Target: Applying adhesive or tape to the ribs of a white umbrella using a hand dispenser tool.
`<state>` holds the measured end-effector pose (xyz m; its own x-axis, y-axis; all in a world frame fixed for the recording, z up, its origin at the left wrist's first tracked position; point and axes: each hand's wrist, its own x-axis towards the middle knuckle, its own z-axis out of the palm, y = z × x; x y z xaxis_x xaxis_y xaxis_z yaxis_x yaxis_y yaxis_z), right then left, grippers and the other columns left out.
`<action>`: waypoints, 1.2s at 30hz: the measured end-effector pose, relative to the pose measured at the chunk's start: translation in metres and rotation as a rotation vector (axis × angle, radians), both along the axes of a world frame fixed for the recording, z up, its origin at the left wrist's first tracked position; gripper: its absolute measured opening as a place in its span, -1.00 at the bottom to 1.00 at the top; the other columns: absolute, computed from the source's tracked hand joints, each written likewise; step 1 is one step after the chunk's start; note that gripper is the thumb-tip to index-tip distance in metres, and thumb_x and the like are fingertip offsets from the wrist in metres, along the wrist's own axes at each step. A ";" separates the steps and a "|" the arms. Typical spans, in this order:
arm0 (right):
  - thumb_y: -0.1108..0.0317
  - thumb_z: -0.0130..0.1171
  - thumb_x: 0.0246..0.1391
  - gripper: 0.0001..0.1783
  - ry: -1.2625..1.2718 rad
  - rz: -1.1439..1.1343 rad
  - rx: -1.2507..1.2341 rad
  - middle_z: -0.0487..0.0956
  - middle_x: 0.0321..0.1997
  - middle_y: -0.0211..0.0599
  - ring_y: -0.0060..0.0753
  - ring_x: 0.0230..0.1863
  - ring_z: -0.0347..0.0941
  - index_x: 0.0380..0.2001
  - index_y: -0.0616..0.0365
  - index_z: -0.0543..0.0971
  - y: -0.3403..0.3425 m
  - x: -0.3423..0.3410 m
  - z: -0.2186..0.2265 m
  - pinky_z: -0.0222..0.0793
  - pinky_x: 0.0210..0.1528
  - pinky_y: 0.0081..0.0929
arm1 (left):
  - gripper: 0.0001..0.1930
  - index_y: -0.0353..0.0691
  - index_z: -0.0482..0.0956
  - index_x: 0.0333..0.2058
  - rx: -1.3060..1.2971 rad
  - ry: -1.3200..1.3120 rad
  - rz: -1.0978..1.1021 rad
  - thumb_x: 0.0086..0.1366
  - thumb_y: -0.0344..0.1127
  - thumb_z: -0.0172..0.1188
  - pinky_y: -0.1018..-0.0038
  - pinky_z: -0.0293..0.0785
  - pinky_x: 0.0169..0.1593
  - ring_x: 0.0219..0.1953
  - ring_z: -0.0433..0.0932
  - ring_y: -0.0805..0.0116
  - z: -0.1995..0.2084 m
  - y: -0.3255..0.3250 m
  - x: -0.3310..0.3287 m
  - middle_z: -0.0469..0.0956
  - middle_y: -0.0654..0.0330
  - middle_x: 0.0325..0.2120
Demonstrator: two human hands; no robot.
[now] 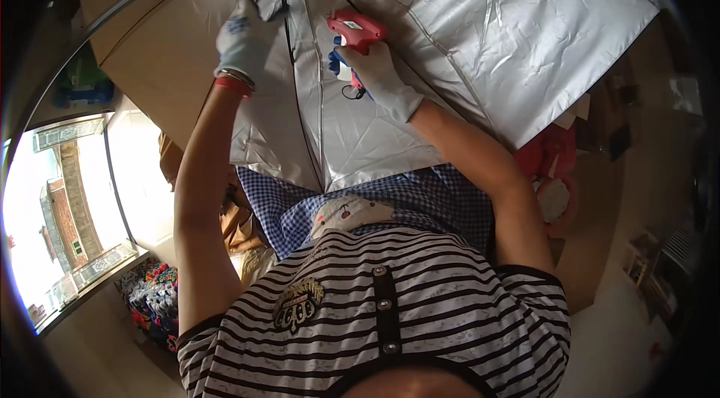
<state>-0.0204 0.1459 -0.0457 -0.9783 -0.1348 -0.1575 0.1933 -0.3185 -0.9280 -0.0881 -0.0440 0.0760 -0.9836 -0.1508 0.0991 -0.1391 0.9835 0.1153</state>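
An umbrella [510,30] with a silver-coated inside spreads before me, its underside and dark ribs facing up. My left hand [246,39], in a white glove with blue marks, is closed at the thin dark ribs near the top; its exact grip is partly hidden. To the right, my gloved right hand [379,79] wraps around a red pistol-shaped tool that looks like a tagging gun [358,29], with a white and blue grip part. A small dark loop hangs at its lower end. The tool is over the silver cloth, between two seams.
Blue checked cloth [270,210] covers my lap below the umbrella's edge. A bright window [75,210] is at the left, with a pile of colourful material [154,297] below it. Brown paper [238,225] lies beside my left arm. Red items [551,150] stand at the right.
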 end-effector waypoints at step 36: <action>0.25 0.20 -0.01 -0.81 -0.310 -0.081 -0.036 0.49 -0.59 -0.48 -0.60 -0.63 0.41 -0.51 0.16 0.53 -0.021 0.048 0.021 0.33 -0.60 -0.51 | -0.79 -0.26 0.61 -0.28 0.741 -0.443 0.064 0.28 -0.27 0.09 0.50 0.30 -0.68 -0.70 0.48 0.40 -0.042 0.032 -0.020 0.60 0.17 -0.59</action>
